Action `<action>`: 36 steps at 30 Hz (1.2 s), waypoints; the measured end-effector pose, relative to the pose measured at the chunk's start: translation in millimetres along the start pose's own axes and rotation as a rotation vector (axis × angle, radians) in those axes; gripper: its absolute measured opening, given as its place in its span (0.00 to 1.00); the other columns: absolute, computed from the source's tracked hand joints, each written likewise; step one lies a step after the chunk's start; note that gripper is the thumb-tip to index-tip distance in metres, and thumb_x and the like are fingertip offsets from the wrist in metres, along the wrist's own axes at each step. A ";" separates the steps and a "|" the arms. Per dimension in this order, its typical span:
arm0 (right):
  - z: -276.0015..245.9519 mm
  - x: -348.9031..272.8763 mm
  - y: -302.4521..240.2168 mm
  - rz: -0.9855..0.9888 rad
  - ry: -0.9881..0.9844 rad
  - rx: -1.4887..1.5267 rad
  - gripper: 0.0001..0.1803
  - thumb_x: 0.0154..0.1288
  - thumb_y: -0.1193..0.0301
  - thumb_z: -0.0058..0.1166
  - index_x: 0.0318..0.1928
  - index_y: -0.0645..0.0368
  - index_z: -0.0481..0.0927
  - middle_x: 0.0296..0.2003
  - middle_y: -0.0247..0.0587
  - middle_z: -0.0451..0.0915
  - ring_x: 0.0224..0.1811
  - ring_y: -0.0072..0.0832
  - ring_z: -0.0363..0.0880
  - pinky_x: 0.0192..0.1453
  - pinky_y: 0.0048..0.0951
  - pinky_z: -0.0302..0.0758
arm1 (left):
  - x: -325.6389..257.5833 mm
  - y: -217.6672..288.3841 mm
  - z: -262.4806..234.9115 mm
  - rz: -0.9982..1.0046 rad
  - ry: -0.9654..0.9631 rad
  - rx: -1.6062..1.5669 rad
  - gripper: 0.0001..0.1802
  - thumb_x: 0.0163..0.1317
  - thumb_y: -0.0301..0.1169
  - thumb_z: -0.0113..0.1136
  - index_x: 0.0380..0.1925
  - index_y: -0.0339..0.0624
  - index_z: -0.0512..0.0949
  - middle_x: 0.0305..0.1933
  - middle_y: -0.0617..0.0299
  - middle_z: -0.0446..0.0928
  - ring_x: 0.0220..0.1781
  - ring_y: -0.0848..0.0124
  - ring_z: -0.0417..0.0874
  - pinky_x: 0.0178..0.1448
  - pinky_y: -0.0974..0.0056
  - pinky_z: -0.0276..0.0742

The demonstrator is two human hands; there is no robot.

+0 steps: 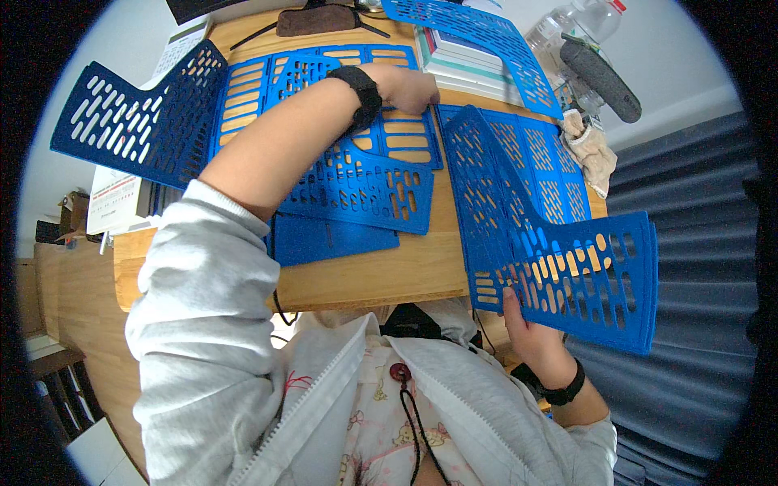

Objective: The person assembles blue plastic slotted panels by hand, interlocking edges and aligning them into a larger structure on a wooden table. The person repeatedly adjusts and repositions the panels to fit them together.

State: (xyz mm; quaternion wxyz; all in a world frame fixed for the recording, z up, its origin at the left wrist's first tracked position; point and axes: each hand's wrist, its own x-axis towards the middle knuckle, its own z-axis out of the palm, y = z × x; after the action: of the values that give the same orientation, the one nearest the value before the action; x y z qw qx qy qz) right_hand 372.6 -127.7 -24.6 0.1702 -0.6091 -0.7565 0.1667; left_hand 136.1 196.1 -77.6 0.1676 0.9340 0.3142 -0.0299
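My left hand [409, 88] reaches to the far middle of the table with its fingers curled together. Its fingertips are at the far corner of a blue slotted file holder [506, 194]; whether they pinch it cannot be seen. My right hand [539, 348] grips the near edge of that file holder, thumb on the edge, other fingers hidden behind the plastic. The file holder's angled side panel stands up, and its flat gridded panels [547, 150] lie to the right. Under my left forearm lies another blue file holder [365, 182], partly covered by the arm.
Another blue side panel [142, 121] stands at the left. Books [470, 65] are stacked at the back under a blue slotted panel [478, 24]. Clear bottles [596, 20], a dark grey cylinder [600, 77] and a beige cloth [589, 150] are at the back right. The wooden table [429, 271] ends near my body.
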 end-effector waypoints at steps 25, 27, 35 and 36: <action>15.0 43.6 5.1 -0.148 0.154 0.001 0.15 0.67 0.75 0.50 0.51 0.68 0.73 0.47 0.47 0.78 0.47 0.32 0.78 0.50 0.30 0.74 | -9.2 -1.8 -3.9 -0.082 0.033 -0.191 0.26 0.55 0.24 0.52 0.57 0.39 0.72 0.56 0.50 0.76 0.57 0.59 0.76 0.57 0.60 0.73; 17.1 44.1 6.5 -0.141 0.163 0.003 0.14 0.67 0.75 0.49 0.51 0.68 0.73 0.46 0.46 0.78 0.44 0.30 0.78 0.46 0.28 0.75 | -13.4 2.8 -8.3 -0.130 0.005 -0.241 0.26 0.55 0.24 0.52 0.57 0.39 0.73 0.56 0.51 0.76 0.58 0.59 0.76 0.58 0.60 0.73; 32.7 44.6 14.6 0.067 0.136 0.326 0.17 0.66 0.74 0.48 0.53 0.67 0.72 0.48 0.54 0.76 0.50 0.46 0.73 0.55 0.40 0.67 | -18.1 6.3 -16.2 -0.178 0.042 -0.306 0.22 0.53 0.28 0.62 0.51 0.42 0.77 0.48 0.56 0.80 0.49 0.67 0.79 0.53 0.65 0.75; 32.5 44.4 13.5 0.083 0.140 0.369 0.16 0.65 0.74 0.48 0.52 0.67 0.73 0.48 0.56 0.76 0.52 0.50 0.72 0.58 0.43 0.66 | -16.7 4.7 -15.2 -0.175 0.043 -0.299 0.22 0.53 0.28 0.62 0.50 0.43 0.77 0.48 0.57 0.80 0.47 0.68 0.79 0.52 0.65 0.75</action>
State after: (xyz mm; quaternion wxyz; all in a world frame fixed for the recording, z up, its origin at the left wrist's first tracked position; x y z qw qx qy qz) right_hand 360.4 -82.9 -57.2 0.3240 -0.6083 -0.6737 0.2667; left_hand 124.9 188.0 -59.3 0.2946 0.8681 0.3989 0.0227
